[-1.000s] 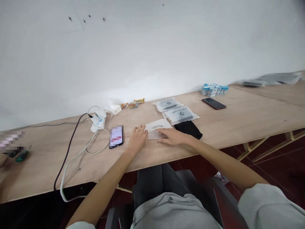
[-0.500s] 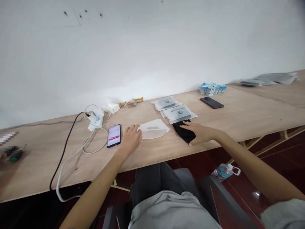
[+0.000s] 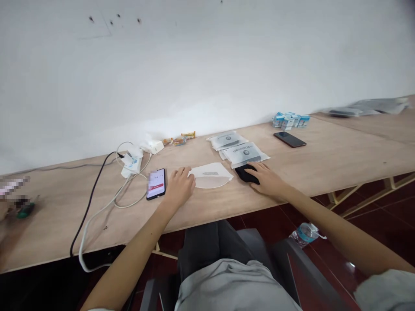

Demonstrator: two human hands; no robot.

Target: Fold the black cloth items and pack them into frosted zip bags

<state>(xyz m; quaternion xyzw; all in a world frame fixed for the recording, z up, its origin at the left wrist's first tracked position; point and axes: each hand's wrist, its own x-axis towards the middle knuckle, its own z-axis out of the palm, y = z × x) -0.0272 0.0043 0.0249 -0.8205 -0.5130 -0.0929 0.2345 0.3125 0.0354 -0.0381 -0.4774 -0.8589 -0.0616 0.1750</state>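
My right hand (image 3: 266,178) is on a small black folded cloth (image 3: 245,173), its fingers over the top and the near edge gathered under them. Part of the cloth is hidden by the hand. A flat white translucent bag (image 3: 212,176) with small print lies to the left of the cloth. At that bag's left edge rests my left hand (image 3: 180,185), fingers loosely bent and holding nothing that I can see. Just beyond the cloth are plastic packets (image 3: 246,153) with a dark round logo, partly overlapping.
A lit phone (image 3: 156,184) lies left of my left hand, near a power strip (image 3: 132,165) with cables. Snack wrappers (image 3: 179,141) sit by the wall. Blue-white boxes (image 3: 288,122) and a dark phone (image 3: 289,139) are at right. A bottle (image 3: 304,234) is on the floor.
The black cloth was spread toward the table's front edge. Its near part is now folded up and away from me under my right hand. The left hand has barely moved.
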